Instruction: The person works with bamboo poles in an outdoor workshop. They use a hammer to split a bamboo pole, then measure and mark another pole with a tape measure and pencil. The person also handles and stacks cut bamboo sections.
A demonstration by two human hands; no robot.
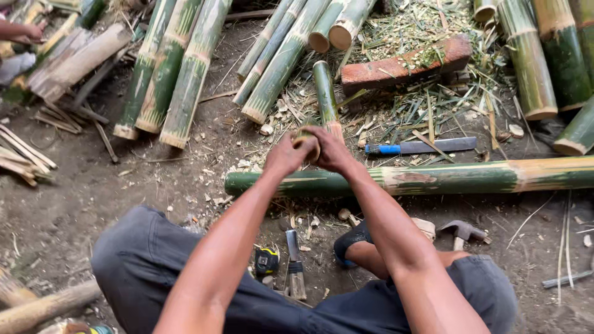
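Both of my hands close around one short green bamboo piece at its near cut end. My left hand grips the end from the left. My right hand wraps it from the right. The piece points away from me, its far end near a red brick. Just below my hands a long green bamboo pole lies across the dirt from left to right.
A blue-handled knife lies right of my hands. A hammer, a chisel and a tape measure lie by my legs. Bamboo poles are stacked at the back, split strips at left. Another person's hand shows top left.
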